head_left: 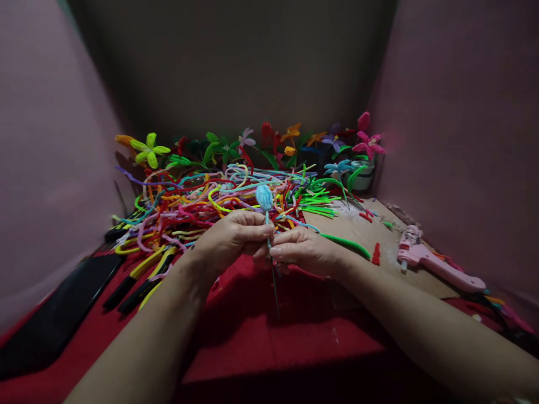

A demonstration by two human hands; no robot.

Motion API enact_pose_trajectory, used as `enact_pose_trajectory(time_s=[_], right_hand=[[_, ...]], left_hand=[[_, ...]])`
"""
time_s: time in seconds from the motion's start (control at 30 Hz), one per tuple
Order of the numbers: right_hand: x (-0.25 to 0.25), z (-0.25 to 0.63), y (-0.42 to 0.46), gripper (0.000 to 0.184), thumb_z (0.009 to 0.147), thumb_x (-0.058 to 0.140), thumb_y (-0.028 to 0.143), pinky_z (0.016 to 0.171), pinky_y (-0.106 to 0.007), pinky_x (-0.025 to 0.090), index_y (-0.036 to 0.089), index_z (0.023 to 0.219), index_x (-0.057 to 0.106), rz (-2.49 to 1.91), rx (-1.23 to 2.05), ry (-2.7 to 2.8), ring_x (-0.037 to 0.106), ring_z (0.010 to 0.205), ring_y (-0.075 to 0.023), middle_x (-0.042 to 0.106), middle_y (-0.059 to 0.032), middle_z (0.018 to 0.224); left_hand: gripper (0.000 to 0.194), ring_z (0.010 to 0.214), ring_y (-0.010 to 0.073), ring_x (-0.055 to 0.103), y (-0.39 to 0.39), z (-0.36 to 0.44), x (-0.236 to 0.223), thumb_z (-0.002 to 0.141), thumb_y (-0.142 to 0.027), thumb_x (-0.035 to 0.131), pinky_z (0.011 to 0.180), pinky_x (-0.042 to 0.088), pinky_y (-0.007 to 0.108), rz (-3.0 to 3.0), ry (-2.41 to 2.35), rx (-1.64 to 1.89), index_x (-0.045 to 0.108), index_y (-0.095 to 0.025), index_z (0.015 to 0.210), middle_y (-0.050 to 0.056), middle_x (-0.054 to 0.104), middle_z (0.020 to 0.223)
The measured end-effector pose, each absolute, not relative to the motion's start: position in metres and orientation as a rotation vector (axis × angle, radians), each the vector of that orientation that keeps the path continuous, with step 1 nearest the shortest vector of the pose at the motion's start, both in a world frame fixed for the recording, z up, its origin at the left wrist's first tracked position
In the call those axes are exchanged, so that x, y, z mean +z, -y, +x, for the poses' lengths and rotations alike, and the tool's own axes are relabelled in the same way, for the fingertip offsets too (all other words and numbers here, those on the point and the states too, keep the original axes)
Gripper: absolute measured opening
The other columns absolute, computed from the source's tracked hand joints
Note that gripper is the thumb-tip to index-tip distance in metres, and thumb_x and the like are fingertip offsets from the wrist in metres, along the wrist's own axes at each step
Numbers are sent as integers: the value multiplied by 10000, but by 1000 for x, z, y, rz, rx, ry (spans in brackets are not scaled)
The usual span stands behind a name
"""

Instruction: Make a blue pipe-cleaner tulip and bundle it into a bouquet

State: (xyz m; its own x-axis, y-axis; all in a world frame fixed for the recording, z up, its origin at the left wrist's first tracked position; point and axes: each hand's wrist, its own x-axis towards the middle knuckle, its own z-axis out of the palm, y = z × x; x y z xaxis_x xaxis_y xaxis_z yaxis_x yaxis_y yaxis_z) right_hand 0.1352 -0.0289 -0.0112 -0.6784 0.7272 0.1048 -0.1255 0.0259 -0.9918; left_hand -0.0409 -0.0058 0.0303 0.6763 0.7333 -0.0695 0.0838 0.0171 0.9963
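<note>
Between my hands stands a light blue pipe-cleaner flower bud (264,197), upright on a thin stem that runs down past my fingers. My left hand (238,233) pinches the stem just below the bud, thumb and forefinger together. Slightly lower, the fingers of my right hand (301,249) close on the same stem. The bare lower wire (275,286) hangs beneath both hands. Behind them spreads a tangled heap of coloured pipe cleaners (185,205). My lower right fingers are partly hidden.
A pink glue gun (438,264) lies on a brown board (387,269) at right. Yellow-and-black pliers (145,275) and a black flat object (63,308) rest on the red cloth (261,348) at left. Finished flowers (150,150) line the back beside a white pot (361,175).
</note>
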Motion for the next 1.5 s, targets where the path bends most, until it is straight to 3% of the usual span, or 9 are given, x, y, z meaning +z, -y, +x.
enact_pose_trajectory(time_s=[0.23, 0.43, 0.67, 0.83, 1.0, 1.17, 1.27, 1.5], right_hand=[[-15, 131, 27, 211, 742, 609, 317, 523, -206, 321, 128, 790, 691, -716, 1707, 1505, 471, 626, -89, 610, -45, 765], [-17, 130, 26, 258, 750, 608, 363, 510, -207, 303, 132, 844, 676, -733, 1674, 1515, 417, 579, -75, 582, -28, 732], [-16, 136, 24, 394, 811, 514, 464, 501, -200, 289, 121, 917, 675, -668, 1721, 1583, 328, 526, -58, 485, 1, 636], [-18, 137, 23, 431, 776, 548, 490, 504, -197, 323, 116, 945, 677, -584, 1753, 1601, 432, 583, -76, 573, -44, 725], [-11, 136, 28, 321, 732, 637, 368, 542, -209, 358, 114, 920, 689, -559, 1822, 1590, 495, 611, -86, 623, -58, 747], [-10, 133, 32, 240, 705, 636, 321, 547, -231, 384, 95, 754, 700, -450, 1875, 1516, 558, 624, -117, 653, -89, 789], [-13, 132, 30, 220, 729, 597, 289, 529, -223, 366, 97, 768, 698, -494, 1833, 1492, 540, 600, -111, 643, -78, 716], [-18, 131, 27, 273, 782, 560, 332, 486, -192, 313, 101, 862, 684, -600, 1789, 1459, 506, 602, -95, 627, -75, 740]], left_hand=[[209, 460, 59, 430, 6, -38, 28, 751, -326, 590, 459, 288, 189, 1517, -700, 642, 562, -124, 710, -13, 528, 546], [233, 408, 41, 381, 9, -32, 34, 728, -272, 612, 427, 254, 182, 1634, -861, 735, 513, -122, 580, -37, 483, 446], [178, 425, 54, 415, 11, -36, 39, 765, -268, 566, 445, 285, 187, 1615, -809, 717, 555, -119, 668, -21, 524, 475], [161, 415, 62, 430, 10, -36, 38, 710, -264, 623, 440, 288, 198, 1473, -694, 675, 569, -114, 683, -24, 503, 478], [185, 415, 57, 390, 11, -38, 34, 659, -249, 657, 434, 294, 203, 1330, -601, 646, 617, -100, 762, -42, 428, 476], [224, 406, 41, 373, 12, -36, 31, 639, -215, 677, 394, 282, 178, 1296, -584, 664, 630, -105, 828, -25, 484, 521], [248, 390, 41, 402, 12, -33, 30, 641, -208, 685, 390, 308, 177, 1307, -635, 728, 616, -133, 867, -26, 532, 556], [167, 366, 51, 426, 8, -31, 31, 661, -235, 674, 369, 258, 168, 1448, -783, 807, 578, -99, 651, -19, 514, 457]])
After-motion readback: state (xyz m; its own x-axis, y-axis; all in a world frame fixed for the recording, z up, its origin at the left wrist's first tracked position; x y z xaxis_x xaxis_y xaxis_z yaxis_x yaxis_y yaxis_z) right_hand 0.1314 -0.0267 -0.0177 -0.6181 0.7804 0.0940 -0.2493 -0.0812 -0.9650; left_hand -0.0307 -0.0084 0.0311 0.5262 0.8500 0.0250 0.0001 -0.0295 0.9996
